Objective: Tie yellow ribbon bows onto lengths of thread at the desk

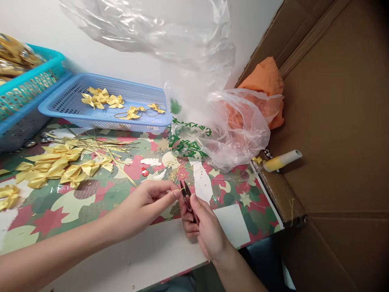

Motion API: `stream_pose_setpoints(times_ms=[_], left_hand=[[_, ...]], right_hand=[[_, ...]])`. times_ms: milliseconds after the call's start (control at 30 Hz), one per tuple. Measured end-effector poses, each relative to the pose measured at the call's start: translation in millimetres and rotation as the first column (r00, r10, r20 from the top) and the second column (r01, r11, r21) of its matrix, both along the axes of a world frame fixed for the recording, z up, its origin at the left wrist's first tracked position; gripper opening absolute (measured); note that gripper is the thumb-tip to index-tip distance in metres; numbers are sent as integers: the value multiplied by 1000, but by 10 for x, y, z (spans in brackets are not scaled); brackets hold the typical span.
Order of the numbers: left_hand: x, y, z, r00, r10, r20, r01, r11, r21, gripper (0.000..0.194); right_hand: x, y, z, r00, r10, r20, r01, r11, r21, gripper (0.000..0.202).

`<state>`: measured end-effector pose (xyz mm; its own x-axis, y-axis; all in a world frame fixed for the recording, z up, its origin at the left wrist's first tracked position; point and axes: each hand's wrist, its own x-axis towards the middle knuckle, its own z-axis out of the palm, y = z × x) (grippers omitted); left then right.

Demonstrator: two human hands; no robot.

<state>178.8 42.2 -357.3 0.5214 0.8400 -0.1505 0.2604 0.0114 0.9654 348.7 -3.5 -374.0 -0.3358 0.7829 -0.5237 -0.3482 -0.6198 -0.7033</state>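
Observation:
My right hand (206,227) is wrapped around dark thread snips (186,194), whose pointed blades stand apart and face away from me. Just left of them, my left hand (154,198) pinches a thin gold cord (182,189) that shows as a short strand at the blades. The rest of that cord is hidden by my fingers. To the left on the table lie several yellow ribbon bows (57,162). Behind my left hand, gold cords (97,147) are spread in a loose bundle. A small red piece (145,172) lies near my left fingers.
A blue basket (106,120) holds bows, some on looped cords. A teal basket (54,56) stands at far left. Clear plastic bags (231,142) and an orange bag (267,77) crowd the back right. Brown cardboard (340,121) walls the right side. Cord clippings (179,172) litter the camouflage-patterned tabletop (112,211).

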Motion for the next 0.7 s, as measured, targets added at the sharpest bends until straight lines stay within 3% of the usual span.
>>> stream_pose_setpoints(times_ms=[300, 433, 500, 600, 667, 700], left_hand=[[-4, 22, -34, 1000, -26, -2, 26, 1000, -13, 46], [-17, 22, -52, 1000, 0, -13, 0, 1000, 12, 48], [-35, 21, -52, 1000, 24, -10, -24, 1000, 18, 47], [-78, 14, -31, 999, 46, 14, -46, 999, 3, 44], [-117, 3, -10, 998, 53, 36, -53, 999, -12, 42], [-142, -7, -1, 997, 59, 47, -58, 998, -18, 41]], right_hand=[[2, 2, -35, 998, -55, 21, 56, 998, -23, 66], [-28, 7, -55, 992, -105, -71, 107, 994, 21, 62], [-40, -18, 33, 965, -174, -195, 198, 974, 109, 62], [21, -146, 322, 916, -211, -341, 321, 896, 308, 66], [134, -291, 551, 935, -253, -248, 337, 848, 408, 61], [202, -369, 648, 943, -314, -112, 331, 837, 435, 55]])
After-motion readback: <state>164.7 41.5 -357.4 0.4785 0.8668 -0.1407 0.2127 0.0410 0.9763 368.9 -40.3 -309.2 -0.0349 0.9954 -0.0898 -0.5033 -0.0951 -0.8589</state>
